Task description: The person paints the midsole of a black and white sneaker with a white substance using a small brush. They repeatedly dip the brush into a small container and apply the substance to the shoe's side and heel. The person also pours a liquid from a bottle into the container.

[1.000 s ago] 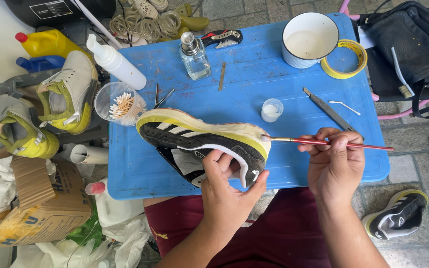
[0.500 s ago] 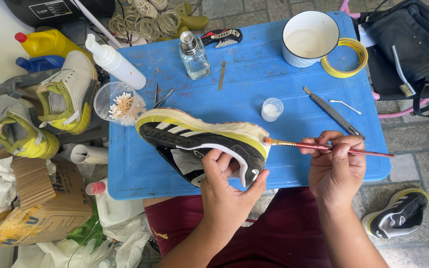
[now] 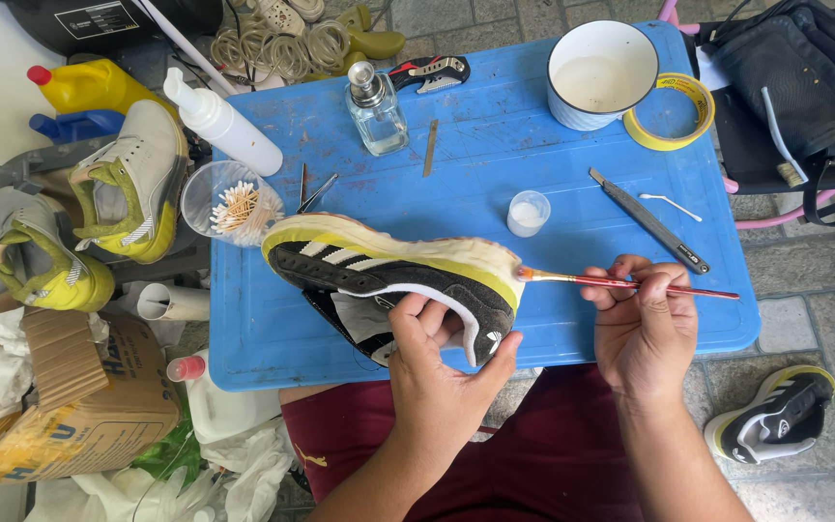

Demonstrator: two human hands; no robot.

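My left hand (image 3: 442,372) grips a black sneaker (image 3: 388,275) with white stripes and a yellowed sole, held on its side over the blue table (image 3: 495,174). My right hand (image 3: 645,324) pinches a thin red-handled paintbrush (image 3: 630,283); its tip touches the sole's edge at the heel end. A small white pot (image 3: 528,213) stands on the table just above the brush tip.
On the table lie a white bowl (image 3: 601,72), a yellow tape roll (image 3: 680,114), a glass pump bottle (image 3: 376,111), a white squeeze bottle (image 3: 219,121), a cup of cotton swabs (image 3: 229,203) and a dark craft knife (image 3: 649,220). Yellow-grey shoes (image 3: 99,213) rest at left, another sneaker (image 3: 775,420) on the floor at right.
The brush tip has slid left along the sole's edge toward the heel; my right hand followed slightly. The sneaker and my left hand stay put.
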